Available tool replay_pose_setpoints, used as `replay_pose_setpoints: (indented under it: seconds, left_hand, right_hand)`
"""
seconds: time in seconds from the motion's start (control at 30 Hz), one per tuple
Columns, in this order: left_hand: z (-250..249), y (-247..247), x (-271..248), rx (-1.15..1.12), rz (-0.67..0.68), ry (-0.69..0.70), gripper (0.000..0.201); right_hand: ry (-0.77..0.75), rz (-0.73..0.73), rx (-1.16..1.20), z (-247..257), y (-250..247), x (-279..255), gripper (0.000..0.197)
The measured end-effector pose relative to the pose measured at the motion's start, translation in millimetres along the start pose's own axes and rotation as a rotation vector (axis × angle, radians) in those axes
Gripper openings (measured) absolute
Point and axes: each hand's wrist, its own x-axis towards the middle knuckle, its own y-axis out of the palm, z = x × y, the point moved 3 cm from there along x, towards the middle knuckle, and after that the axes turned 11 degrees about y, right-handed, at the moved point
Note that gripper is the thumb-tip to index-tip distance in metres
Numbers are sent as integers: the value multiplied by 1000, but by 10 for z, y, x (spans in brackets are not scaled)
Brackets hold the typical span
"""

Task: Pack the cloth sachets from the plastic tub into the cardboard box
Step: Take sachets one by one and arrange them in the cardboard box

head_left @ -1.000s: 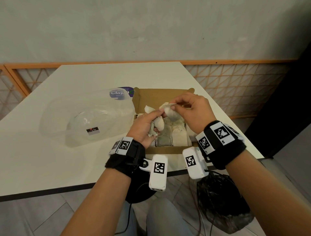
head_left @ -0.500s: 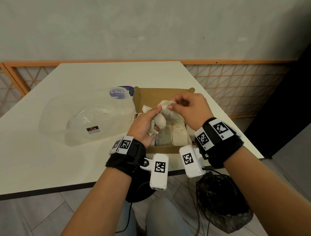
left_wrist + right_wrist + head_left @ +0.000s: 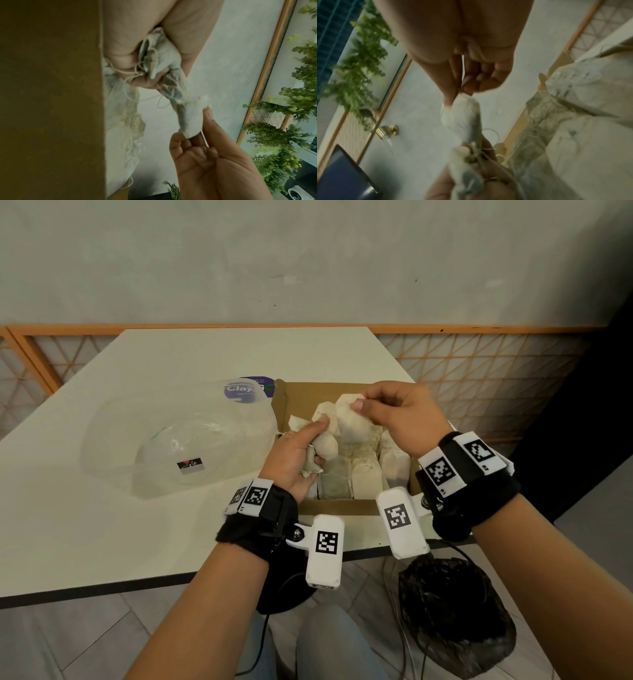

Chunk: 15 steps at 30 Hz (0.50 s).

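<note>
Over the open cardboard box point(image 3: 301, 397) both hands hold white cloth sachets. My left hand point(image 3: 299, 451) grips a bunch of sachets point(image 3: 325, 445) by their tied ends; loose strings hang from the bunch point(image 3: 154, 63). My right hand point(image 3: 394, 414) pinches the top corner of one sachet point(image 3: 351, 422) between thumb and forefinger, and that sachet point(image 3: 464, 121) stretches down to the left hand's bunch. Several sachets point(image 3: 366, 477) stand packed in rows in the box. The clear plastic tub point(image 3: 178, 440) sits left of the box and looks empty.
A round purple-labelled lid point(image 3: 248, 392) lies behind the tub. The white table point(image 3: 102, 525) ends just below my wrists. A black bag point(image 3: 455, 618) sits on the floor under the right arm. An orange-framed lattice rail point(image 3: 479, 364) runs behind the table.
My right hand has lifted its pinched sachet slightly up and away from the left hand's bunch, pulling it taut. The left hand stayed over the box's left side.
</note>
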Motion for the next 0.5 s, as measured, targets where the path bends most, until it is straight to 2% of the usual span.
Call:
replay_pose_setpoints:
  seconds: [0.07, 0.13, 0.3, 0.5]
  left_hand:
    - [2, -2, 3, 2, -2, 11, 14]
    - [1, 11, -13, 36, 20, 26, 18]
    - [-22, 36, -53, 47, 11, 43, 18]
    - [-20, 33, -55, 48, 3, 46, 9]
  right_hand:
    - [46, 133, -15, -10, 56, -42, 7]
    - [41, 176, -101, -13, 115, -77, 10]
    - [-29, 46, -258, -26, 124, -16, 26]
    - [-40, -22, -335, 1, 23, 31, 12]
